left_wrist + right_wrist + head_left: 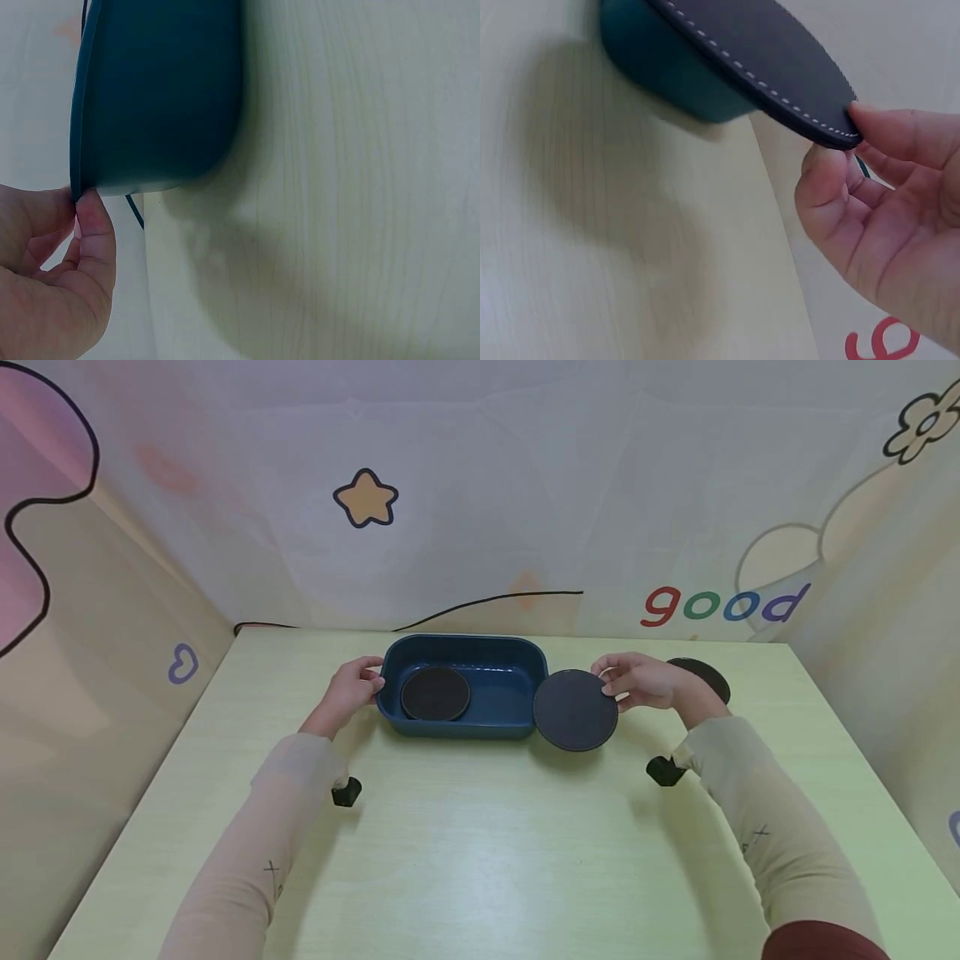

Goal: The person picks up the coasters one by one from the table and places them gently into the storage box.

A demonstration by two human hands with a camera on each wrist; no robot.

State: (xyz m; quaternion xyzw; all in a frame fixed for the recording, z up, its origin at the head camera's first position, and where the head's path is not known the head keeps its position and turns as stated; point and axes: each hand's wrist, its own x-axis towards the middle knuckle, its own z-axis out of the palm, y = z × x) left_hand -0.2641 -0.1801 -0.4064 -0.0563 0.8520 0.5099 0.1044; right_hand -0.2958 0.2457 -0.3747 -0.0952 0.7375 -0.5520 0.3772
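A dark blue rectangular dish (pixel 502 730) with rounded corners stands near the back of the table. My left hand (pixel 356 683) pinches the rim at its left end, thumb and finger on either side, as the left wrist view shows. Inside the dish, toward its left, lies a round black coaster (pixel 435 694). Between thumb and fingers my right hand (pixel 637 681) holds a second round black coaster (pixel 772 52) with white edge stitching. That coaster is tilted, raised over the table, and overlaps the dish's right end in the head view.
Another black coaster (pixel 705 677) lies on the table (pixel 480 843) behind the right wrist, partly hidden by it. A printed cloth (pixel 480 510) hangs as a wall behind the table and along both sides. Small black pieces (pixel 347 792) hang beneath both wrists.
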